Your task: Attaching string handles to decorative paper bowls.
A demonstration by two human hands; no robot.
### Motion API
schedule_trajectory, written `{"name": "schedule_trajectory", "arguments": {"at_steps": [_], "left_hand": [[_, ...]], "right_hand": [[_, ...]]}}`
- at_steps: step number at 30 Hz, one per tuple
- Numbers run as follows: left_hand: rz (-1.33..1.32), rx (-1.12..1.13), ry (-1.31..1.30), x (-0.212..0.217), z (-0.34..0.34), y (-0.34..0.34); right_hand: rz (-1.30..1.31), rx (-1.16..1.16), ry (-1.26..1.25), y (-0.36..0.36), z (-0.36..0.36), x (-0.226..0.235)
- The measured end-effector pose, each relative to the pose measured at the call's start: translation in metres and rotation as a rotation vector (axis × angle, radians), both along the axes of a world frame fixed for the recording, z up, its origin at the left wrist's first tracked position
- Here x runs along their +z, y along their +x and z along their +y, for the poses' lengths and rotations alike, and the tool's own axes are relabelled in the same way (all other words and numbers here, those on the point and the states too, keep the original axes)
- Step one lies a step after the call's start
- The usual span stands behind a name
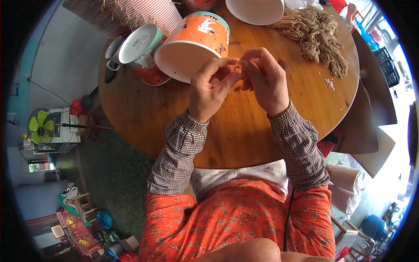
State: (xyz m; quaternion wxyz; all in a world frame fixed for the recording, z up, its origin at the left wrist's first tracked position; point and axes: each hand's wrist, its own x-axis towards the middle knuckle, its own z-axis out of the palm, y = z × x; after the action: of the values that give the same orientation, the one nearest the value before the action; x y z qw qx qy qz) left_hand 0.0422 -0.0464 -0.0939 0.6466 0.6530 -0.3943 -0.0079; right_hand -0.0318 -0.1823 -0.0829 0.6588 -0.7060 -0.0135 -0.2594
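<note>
Thin strand (238,68) between two pinching hands

The tan strand is lying between the fingertips, above the wooden table (248,139); the left hand (208,83) is pinching it between thumb and forefinger; the right hand (268,83) is pinching it from the opposite side, its other fingers curling inward; the strand's exact path is too small to tell.

Careful handling, by judgement, is calling for light pressure close to the bend, for the two pinches staying level, and for the strand remaining in sight between them; hard squeezing would be risking a kink.

Beyond the left hand an orange tub (205,30) is lying on its side, its mouth facing the person; a smaller tub (152,72) is leaning beside it; to the right a tangled bundle of tan cord (321,37) is resting near scattered white bits (330,84).
</note>
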Motion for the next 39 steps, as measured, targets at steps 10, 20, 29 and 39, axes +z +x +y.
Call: {"name": "schedule_trajectory", "arguments": {"at_steps": [10,20,29,39], "left_hand": [[-0.701,0.246,0.113,0.003,0.003,0.008],[-0.966,0.471,0.229,0.002,0.017,0.038],[-0.765,0.551,0.131,-0.005,0.005,0.041],[-0.466,0.436,-0.006,-0.010,0.004,0.028]], "right_hand": [[-0.052,0.078,0.069,-0.002,0.000,0.001],[-0.235,0.156,0.201,-0.012,-0.006,0.009],[-0.390,0.398,0.711,-0.012,-0.027,0.007],[-0.435,1.065,0.865,-0.011,-0.042,0.003]]}}
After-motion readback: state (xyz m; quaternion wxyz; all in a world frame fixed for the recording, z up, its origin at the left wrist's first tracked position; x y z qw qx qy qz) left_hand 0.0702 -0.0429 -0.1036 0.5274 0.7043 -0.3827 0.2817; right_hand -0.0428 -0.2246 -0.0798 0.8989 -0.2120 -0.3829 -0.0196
